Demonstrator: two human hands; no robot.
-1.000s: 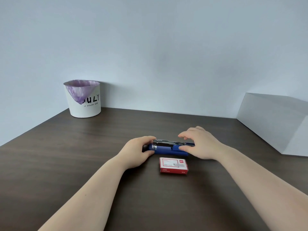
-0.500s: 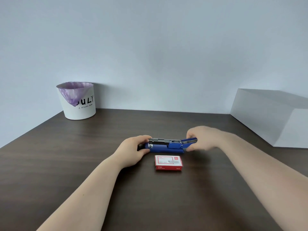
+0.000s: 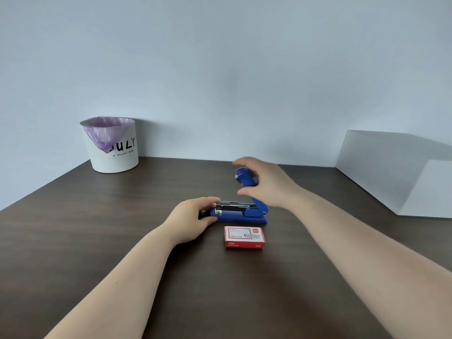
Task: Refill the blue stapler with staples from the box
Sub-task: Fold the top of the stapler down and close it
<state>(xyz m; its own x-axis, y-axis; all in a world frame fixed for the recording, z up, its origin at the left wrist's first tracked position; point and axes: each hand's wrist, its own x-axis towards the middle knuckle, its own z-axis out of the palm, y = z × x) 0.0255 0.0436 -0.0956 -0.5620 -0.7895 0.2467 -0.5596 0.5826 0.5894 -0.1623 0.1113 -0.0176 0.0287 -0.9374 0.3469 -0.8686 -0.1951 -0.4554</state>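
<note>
Both hands work a blue plastic stapler (image 3: 241,215) on a dark wooden table (image 3: 97,228). Left hand (image 3: 193,220) grips its front end; right hand (image 3: 266,183) holds the raised top arm. Just in front lies a small red cardboard staple box (image 3: 244,237), closed.

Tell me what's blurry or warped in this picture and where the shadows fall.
Head view: the right hand and the raised stapler lid are motion-blurred; the left hand, staple box and bin look sharp. Wide-angle distortion splays the forearms and skews the table edges. Light is soft, no glare; faint shadows lie beneath the arms and right of the bin.
</note>
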